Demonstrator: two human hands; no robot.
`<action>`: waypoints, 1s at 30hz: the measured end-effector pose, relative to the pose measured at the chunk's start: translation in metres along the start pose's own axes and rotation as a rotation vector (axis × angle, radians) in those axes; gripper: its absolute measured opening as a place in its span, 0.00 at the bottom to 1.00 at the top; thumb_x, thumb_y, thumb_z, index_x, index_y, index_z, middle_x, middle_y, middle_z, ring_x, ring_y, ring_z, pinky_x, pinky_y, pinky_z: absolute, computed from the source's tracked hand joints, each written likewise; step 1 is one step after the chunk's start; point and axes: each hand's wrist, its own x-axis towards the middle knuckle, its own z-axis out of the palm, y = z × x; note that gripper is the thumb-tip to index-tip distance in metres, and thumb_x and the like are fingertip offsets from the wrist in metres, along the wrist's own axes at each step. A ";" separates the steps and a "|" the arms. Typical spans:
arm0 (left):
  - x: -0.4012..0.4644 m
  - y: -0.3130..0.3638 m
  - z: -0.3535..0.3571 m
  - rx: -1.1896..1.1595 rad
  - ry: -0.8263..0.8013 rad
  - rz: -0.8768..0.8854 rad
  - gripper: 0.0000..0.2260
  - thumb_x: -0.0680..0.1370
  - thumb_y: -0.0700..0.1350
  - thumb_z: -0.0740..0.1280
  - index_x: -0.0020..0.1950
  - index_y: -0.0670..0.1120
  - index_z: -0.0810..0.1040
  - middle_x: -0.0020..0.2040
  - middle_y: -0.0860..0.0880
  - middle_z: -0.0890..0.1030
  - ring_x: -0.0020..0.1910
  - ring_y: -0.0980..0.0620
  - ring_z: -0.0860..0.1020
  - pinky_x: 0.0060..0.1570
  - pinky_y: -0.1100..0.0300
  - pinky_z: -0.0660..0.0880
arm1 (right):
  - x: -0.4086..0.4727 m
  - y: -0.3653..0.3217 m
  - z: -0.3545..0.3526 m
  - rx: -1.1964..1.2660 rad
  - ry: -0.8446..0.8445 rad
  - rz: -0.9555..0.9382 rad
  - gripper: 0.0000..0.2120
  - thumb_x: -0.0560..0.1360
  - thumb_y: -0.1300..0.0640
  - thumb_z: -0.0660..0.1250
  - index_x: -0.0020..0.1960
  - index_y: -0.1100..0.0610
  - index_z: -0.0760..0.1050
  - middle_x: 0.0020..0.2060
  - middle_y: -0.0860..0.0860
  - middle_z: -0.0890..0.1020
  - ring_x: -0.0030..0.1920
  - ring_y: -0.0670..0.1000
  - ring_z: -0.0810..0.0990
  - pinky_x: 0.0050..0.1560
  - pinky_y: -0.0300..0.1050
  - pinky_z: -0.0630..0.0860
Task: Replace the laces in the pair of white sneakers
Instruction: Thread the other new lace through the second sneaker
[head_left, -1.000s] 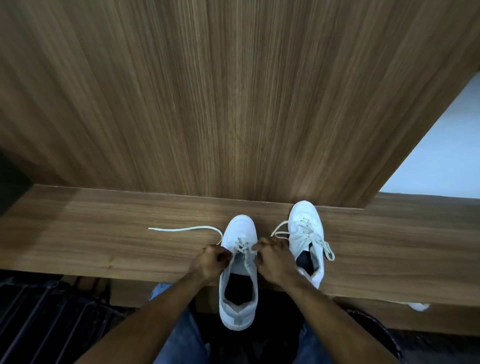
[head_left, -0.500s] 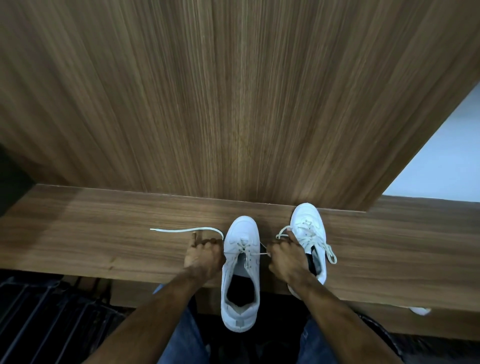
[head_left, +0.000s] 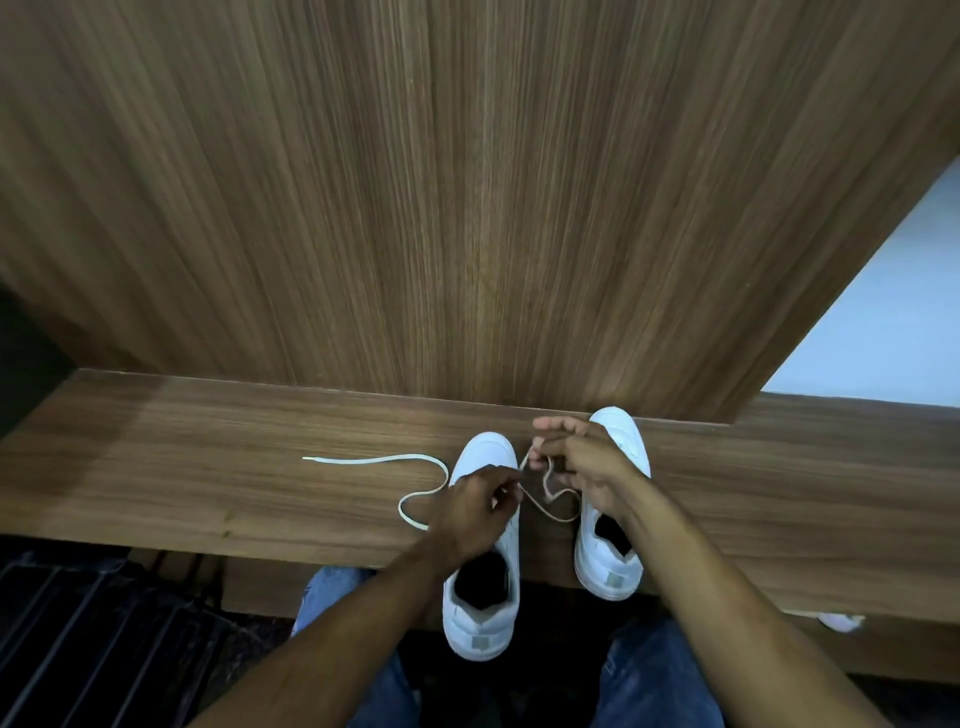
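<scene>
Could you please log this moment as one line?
left hand: pinching lace at left sneaker | right hand: holding lace | right sneaker: beside

Left hand (head_left: 475, 501) curled in a pinch, right hand (head_left: 582, 460) raised, fingers pinched, forearms angled inward

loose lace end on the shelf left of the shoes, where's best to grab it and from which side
Pinch the loose lace end just behind its tip, coming straight down from above. It lies flat on the wooden shelf with bare wood all round it, well clear of the left sneaker and of the left hand, so a thumb-and-finger pinch across its narrow width should lift it easily.
</scene>
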 end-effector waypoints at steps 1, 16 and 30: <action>0.001 0.009 0.004 -0.145 -0.024 -0.016 0.12 0.78 0.49 0.64 0.59 0.49 0.80 0.51 0.53 0.83 0.48 0.60 0.79 0.52 0.61 0.75 | 0.001 -0.004 0.003 0.060 0.004 0.002 0.13 0.76 0.69 0.64 0.57 0.58 0.76 0.38 0.53 0.83 0.38 0.50 0.82 0.41 0.42 0.73; 0.007 -0.055 -0.052 0.203 -0.024 -0.211 0.10 0.78 0.49 0.63 0.38 0.60 0.71 0.36 0.56 0.77 0.44 0.45 0.79 0.45 0.52 0.75 | 0.024 0.036 -0.039 -0.439 0.519 -0.120 0.14 0.71 0.66 0.61 0.44 0.52 0.81 0.40 0.53 0.85 0.42 0.54 0.82 0.46 0.47 0.78; 0.017 -0.035 -0.027 0.191 -0.004 -0.047 0.07 0.79 0.50 0.65 0.48 0.51 0.81 0.44 0.53 0.83 0.44 0.51 0.80 0.45 0.55 0.75 | 0.024 0.063 -0.003 -1.105 0.196 -0.618 0.09 0.74 0.60 0.66 0.49 0.55 0.84 0.55 0.51 0.81 0.61 0.53 0.75 0.63 0.46 0.68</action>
